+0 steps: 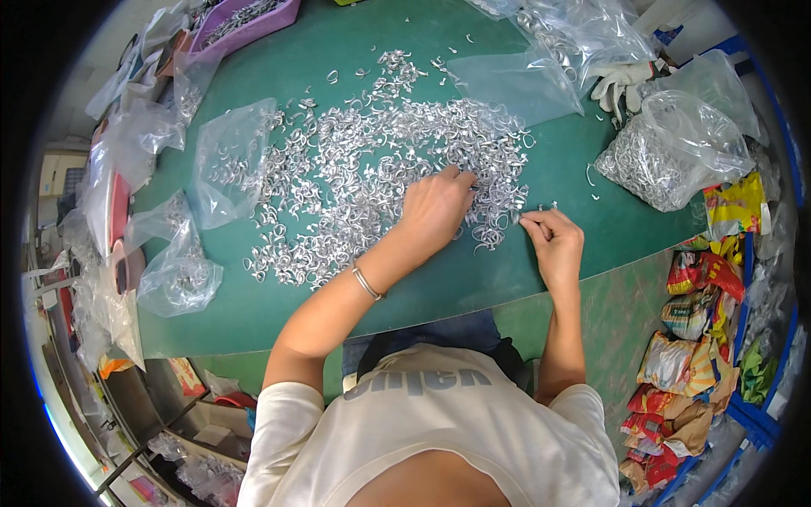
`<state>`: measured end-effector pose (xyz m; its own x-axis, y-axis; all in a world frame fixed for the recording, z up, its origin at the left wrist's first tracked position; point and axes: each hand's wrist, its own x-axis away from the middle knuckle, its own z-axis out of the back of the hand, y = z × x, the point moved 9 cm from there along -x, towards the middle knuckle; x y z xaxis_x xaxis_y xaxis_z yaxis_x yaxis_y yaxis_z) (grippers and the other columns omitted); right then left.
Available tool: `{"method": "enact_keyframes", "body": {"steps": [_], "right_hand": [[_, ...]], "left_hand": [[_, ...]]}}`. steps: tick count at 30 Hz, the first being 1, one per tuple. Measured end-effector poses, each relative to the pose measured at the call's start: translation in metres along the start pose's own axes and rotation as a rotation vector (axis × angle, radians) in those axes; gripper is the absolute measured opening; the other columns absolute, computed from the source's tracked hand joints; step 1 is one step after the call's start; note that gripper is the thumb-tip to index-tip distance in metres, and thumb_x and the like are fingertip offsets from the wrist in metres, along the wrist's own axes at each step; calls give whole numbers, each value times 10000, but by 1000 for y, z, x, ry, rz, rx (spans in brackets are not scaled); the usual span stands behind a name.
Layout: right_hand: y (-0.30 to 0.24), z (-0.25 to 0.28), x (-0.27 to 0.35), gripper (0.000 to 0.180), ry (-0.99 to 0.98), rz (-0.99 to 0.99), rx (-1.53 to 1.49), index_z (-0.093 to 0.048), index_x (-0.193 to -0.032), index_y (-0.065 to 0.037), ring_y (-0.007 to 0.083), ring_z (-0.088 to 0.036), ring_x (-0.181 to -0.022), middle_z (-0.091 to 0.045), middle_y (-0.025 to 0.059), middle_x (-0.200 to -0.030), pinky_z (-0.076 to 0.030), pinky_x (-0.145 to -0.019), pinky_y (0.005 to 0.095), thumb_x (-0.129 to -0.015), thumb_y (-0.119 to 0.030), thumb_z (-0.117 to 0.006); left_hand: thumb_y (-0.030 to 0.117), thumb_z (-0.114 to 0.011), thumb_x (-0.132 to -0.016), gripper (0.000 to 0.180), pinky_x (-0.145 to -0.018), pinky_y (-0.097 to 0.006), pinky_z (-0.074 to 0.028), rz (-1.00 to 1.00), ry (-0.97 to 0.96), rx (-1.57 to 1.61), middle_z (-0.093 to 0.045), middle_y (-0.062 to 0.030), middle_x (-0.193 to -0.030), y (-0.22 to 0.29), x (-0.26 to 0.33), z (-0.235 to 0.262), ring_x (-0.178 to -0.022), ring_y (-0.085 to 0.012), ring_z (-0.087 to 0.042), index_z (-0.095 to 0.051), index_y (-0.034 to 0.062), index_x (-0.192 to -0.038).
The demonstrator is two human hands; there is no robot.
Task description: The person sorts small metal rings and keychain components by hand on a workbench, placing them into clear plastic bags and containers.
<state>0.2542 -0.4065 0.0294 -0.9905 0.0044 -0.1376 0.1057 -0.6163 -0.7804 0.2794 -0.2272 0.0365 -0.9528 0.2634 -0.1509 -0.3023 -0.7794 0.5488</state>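
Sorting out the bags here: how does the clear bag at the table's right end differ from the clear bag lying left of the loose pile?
The right bag bulges, packed with small metal pieces; the left bag lies flat with only a few inside. The right bag's mouth is gathered upward; the left bag spreads open on the green table. Both are clear plastic.

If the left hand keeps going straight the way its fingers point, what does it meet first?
The left hand points up and right across the green table, fingertips already in the heap of small silver metal clips. It would likely push into more clips first, then perhaps the flat clear plastic bag beyond.
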Motion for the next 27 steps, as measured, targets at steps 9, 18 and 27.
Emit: {"method": "enact_keyframes", "body": {"steps": [9, 18, 27], "right_hand": [[38, -10, 0, 183, -27, -586, -1446, -539, -850, -40, 72, -394, -577, -492, 9, -739, -305, -477, 193, -939, -197, -509], [44, 5, 1, 219, -94, -456, -1309, -554, -911, -23, 72, -394, -548, -443, -13, -672, -283, -445, 194, -952, -226, -483], [52, 8, 5, 240, -52, -511, -881, -627, -863, 14, 44, -378, -533, -423, -44, -585, -278, -448, 187, -918, -206, -548]], "left_hand": [[131, -606, -810, 98, -581, -419, -472, -10, -10, -72, -592, -112, -801, 0, -10, -7, -676, -331, -596, -630, 66, -879], [47, -649, -780, 61, -526, -298, -419, 137, 107, 390, -620, -67, -725, -24, -3, 8, -568, -165, -541, -656, 3, -823], [106, -494, -870, 102, -472, -210, -300, 796, -353, 1811, -423, 12, -697, -26, 23, -30, -583, -75, -369, -510, 15, -827]]}}
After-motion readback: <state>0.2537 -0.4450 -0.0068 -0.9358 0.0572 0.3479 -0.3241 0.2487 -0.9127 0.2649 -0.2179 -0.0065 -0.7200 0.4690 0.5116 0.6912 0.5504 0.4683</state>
